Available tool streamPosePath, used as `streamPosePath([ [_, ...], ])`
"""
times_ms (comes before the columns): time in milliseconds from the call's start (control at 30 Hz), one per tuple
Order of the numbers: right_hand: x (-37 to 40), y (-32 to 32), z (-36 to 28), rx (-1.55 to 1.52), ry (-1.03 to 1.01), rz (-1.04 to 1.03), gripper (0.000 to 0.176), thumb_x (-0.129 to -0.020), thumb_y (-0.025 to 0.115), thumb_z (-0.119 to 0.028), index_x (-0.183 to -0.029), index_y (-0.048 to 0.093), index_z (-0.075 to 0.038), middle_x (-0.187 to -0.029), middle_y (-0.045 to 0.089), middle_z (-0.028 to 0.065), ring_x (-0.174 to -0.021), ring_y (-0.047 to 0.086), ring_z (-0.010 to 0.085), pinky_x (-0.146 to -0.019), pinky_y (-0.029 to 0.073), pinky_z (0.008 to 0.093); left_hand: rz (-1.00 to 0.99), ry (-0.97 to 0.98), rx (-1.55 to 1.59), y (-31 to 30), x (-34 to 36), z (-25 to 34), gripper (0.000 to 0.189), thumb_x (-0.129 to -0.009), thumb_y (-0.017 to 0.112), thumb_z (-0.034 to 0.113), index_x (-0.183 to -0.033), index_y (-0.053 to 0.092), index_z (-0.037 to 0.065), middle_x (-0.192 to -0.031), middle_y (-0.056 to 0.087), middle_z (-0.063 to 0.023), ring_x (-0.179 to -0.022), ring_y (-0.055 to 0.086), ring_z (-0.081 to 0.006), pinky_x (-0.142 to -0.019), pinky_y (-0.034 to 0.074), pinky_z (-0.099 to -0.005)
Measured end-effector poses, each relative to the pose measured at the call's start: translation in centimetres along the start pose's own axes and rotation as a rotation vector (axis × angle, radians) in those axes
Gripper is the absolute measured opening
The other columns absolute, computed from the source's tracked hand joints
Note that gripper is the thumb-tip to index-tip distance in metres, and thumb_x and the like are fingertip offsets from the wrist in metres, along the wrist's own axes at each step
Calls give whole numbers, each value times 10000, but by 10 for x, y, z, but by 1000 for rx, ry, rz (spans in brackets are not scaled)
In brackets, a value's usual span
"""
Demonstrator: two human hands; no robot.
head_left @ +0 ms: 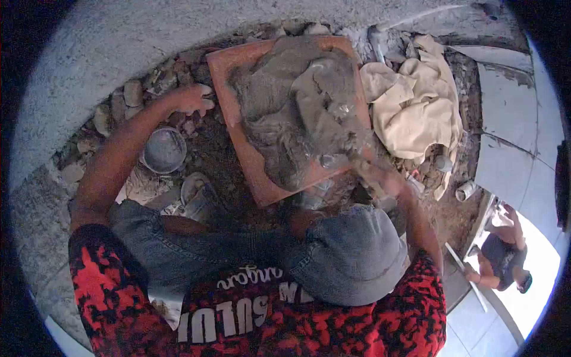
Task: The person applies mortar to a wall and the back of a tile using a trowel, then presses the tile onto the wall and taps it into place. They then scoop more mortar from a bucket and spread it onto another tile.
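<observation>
A square reddish-brown tile (262, 189) lies tilted in front of me, with a thick, uneven layer of wet grey mortar (270, 98) over most of it. My left hand (193, 100) is just off the tile's left edge, its fingers loosely bent and apart, holding nothing I can see. At the tile's lower right corner, my right hand (380, 177) is closed and slightly blurred, close against the mortar. Mortar and blur hide what it grips. A small shiny patch shows in the mortar beside that hand.
A round bucket (163, 150) stands on the dirt below my left forearm. Rubble (132, 94) lines the wall's foot. Crumpled beige cloth (410, 101) lies right of the tile, near a short pipe piece (466, 191). Pale floor tiles (505, 107) and another person (502, 253) are farther right.
</observation>
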State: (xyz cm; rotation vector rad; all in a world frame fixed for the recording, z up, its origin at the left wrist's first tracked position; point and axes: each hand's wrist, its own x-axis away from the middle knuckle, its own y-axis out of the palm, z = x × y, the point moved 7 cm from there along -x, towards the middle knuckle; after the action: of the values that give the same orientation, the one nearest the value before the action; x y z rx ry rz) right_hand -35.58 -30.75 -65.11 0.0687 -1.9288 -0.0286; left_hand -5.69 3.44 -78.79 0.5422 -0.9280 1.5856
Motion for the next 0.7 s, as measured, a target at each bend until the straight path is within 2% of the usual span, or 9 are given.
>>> streamPosePath([
  [33,3,8,2,39,32,-57,453,-825,589,-323,-1197,493,-84,-753,575,59,-645,575,169,-512,456,285,1,-18,-46,0,-2,0,557,-828,555,300,-1204,393,-78,-743,619,-92,-503,507,-142,-448,417,-306],
  [67,7,33,-16,740,-599,-246,458,-833,574,-307,-1220,475,-83,-826,596,96,-707,593,226,-596,477,317,-11,-13,-54,2,-5,-4,557,-828,555,300,-1204,393,-78,-743,619,-92,-503,507,-142,-448,417,-306],
  [100,32,46,-24,1314,-1363,82,465,-841,558,-292,-1244,458,-82,-898,618,133,-768,611,283,-680,498,349,-25,11,-65,3,-7,-6,512,-827,553,300,-1161,425,-67,-746,620,-91,-503,510,-143,-450,420,-309],
  [167,20,37,-21,844,-564,110,483,-852,529,-256,-1276,410,-59,-1056,595,170,-938,587,350,-865,452,388,-43,59,-90,0,-13,2,469,-827,552,300,-1117,456,-56,-748,622,-91,-503,512,-145,-453,422,-311],
  [233,37,39,-24,924,-686,224,451,-864,498,-226,-1264,406,-37,-1078,583,184,-968,583,335,-880,436,398,-34,41,22,1,-8,8,389,-833,550,303,-1023,504,-34,-740,621,-89,-505,511,-144,-461,423,-309],
  [300,55,35,-27,783,-441,382,399,-872,477,-224,-1223,455,-36,-1083,578,197,-1007,573,332,-861,442,384,-34,15,-55,-1,-5,14,357,-838,552,295,-1000,526,-22,-724,620,-84,-508,509,-138,-466,422,-304],
  [433,41,15,63,-37,-235,356,434,-852,522,-259,-1203,466,-8,-1145,572,137,-1112,512,225,-943,371,309,-53,-7,-23,0,-3,14,339,-841,553,283,-1011,532,-10,-718,619,-75,-506,503,-132,-465,415,-300],
  [500,14,22,113,-137,-229,318,451,-851,522,-269,-1210,458,-3,-1155,566,118,-1121,497,204,-949,359,303,-68,-32,-55,-1,-2,15,338,-842,551,281,-1024,532,-4,-721,620,-72,-503,500,-131,-464,414,-301],
  [700,17,54,56,19,-335,260,454,-876,493,-292,-1222,451,1,-1125,570,169,-1068,538,246,-897,400,341,-14,2,-108,0,-5,21,356,-841,555,299,-1036,529,2,-728,623,-69,-504,501,-132,-461,411,-300],
])
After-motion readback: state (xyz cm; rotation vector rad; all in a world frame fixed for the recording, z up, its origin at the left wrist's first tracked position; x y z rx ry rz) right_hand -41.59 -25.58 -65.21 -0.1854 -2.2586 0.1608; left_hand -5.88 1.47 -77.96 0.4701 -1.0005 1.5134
